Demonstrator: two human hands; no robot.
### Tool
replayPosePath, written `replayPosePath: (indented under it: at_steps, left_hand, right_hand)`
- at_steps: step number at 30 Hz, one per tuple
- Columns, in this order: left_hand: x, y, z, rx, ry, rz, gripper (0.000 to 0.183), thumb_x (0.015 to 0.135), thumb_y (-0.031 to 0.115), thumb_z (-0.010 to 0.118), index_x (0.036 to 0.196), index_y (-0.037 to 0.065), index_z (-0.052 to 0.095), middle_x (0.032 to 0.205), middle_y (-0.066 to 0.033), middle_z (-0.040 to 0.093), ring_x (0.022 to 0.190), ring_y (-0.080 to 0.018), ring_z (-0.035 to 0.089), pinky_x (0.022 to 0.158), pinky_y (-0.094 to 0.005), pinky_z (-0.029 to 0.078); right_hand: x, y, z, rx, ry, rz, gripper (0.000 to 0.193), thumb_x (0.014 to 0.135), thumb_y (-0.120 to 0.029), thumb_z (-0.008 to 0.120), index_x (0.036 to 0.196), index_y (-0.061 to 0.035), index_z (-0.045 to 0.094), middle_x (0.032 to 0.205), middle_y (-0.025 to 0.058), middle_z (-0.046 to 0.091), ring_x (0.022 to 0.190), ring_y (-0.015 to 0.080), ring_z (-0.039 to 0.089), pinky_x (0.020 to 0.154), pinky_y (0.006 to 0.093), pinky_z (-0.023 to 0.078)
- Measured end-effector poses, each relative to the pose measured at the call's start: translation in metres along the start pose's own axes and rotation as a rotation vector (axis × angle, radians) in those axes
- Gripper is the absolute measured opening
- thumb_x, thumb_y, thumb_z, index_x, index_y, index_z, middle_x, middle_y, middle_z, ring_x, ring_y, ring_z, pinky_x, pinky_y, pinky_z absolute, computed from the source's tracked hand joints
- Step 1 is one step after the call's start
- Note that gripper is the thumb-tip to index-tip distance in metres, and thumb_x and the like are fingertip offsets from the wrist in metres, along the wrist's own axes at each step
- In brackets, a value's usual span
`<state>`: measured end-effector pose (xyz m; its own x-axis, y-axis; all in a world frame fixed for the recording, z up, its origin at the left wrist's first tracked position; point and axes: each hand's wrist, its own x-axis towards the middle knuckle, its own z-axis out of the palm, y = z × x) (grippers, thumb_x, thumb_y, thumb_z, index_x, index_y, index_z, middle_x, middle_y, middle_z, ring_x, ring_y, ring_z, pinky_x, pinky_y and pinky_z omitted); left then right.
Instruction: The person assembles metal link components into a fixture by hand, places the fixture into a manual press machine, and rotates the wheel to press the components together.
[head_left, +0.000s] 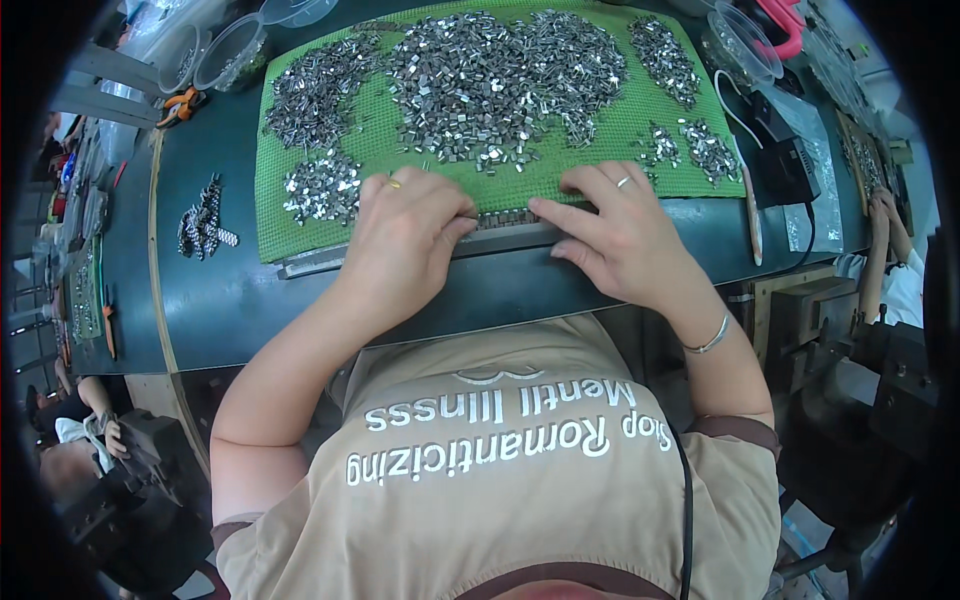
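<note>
A long grey metal rail (510,238) lies along the near edge of a green textured mat (300,238). Small metal pieces (505,216) sit in a row on it, between my hands. My left hand (405,235) is closed over the rail's left part, thumb against curled fingers; whatever it pinches is too small to make out. With fingers apart, my right hand (620,235) rests its index fingertip at the right end of the row. Beyond them spreads a big heap of shiny metal links (470,80). A smaller pile of flat pieces (320,187) lies beside my left hand.
Linked metal strips (205,222) lie left of the mat, below orange-handled pliers (180,106). Clear plastic bowls (232,60) stand at the back left. On the right are a black power adapter (788,170) with cables and a plastic bag (822,215). Other people's hands (885,215) show at both sides.
</note>
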<state>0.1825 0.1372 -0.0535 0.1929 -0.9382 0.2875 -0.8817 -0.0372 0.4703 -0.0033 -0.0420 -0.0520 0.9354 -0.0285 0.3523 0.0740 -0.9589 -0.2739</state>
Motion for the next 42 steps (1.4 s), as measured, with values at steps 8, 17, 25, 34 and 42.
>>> replayPosePath:
  at_steps: [8,17,25,34,42]
  left_hand:
    - [-0.008,0.017,-0.01,0.202,0.057,0.122,0.018,0.078,0.016,0.074,0.094,0.01,0.07,0.096,-0.0021,0.064,0.092,-0.0221,0.058,0.08,-0.0415,0.036]
    - [0.05,0.001,0.009,0.243,0.037,0.001,0.013,0.075,0.024,0.078,0.079,0.012,0.076,0.09,-0.0053,0.063,0.093,-0.0259,0.058,0.08,-0.0426,0.037]
    - [0.05,0.008,0.01,0.357,-0.007,-0.03,0.011,0.08,0.016,0.07,0.074,0.007,0.072,0.087,-0.0083,0.063,0.093,-0.0274,0.058,0.08,-0.0441,0.037]
    - [0.039,0.004,0.0,-0.088,-0.056,0.131,0.006,0.082,0.003,0.066,0.087,0.004,0.065,0.091,-0.0099,0.064,0.093,-0.0305,0.059,0.082,-0.04,0.042]
    - [0.021,0.013,0.008,0.012,-0.016,0.232,0.012,0.079,0.002,0.069,0.091,0.003,0.067,0.092,-0.0088,0.067,0.089,-0.03,0.06,0.08,-0.0407,0.042]
  right_hand:
    - [0.04,0.017,0.021,0.011,0.084,0.049,0.007,0.08,-0.016,0.069,0.085,-0.013,0.073,0.086,0.0026,0.058,0.09,0.0231,0.056,0.081,0.0405,0.036]
    - [0.059,0.02,0.029,-0.066,0.005,0.052,0.004,0.078,-0.011,0.065,0.075,-0.0117,0.068,0.086,0.0031,0.06,0.091,0.0241,0.059,0.082,0.0431,0.034]
    - [0.023,0.001,0.016,0.373,-0.006,0.374,0.006,0.085,-0.008,0.06,0.081,-0.0041,0.061,0.083,0.011,0.06,0.086,0.0303,0.058,0.076,0.0411,0.035]
    - [0.003,-0.005,0.029,0.165,0.258,0.084,0.01,0.078,-0.007,0.068,0.088,-0.0058,0.066,0.085,0.0062,0.059,0.085,0.0272,0.056,0.076,0.039,0.037]
    - [0.012,0.005,0.019,0.105,0.274,0.063,0.015,0.077,-0.01,0.069,0.091,-0.0086,0.069,0.084,0.0033,0.058,0.083,0.0241,0.057,0.077,0.0382,0.037]
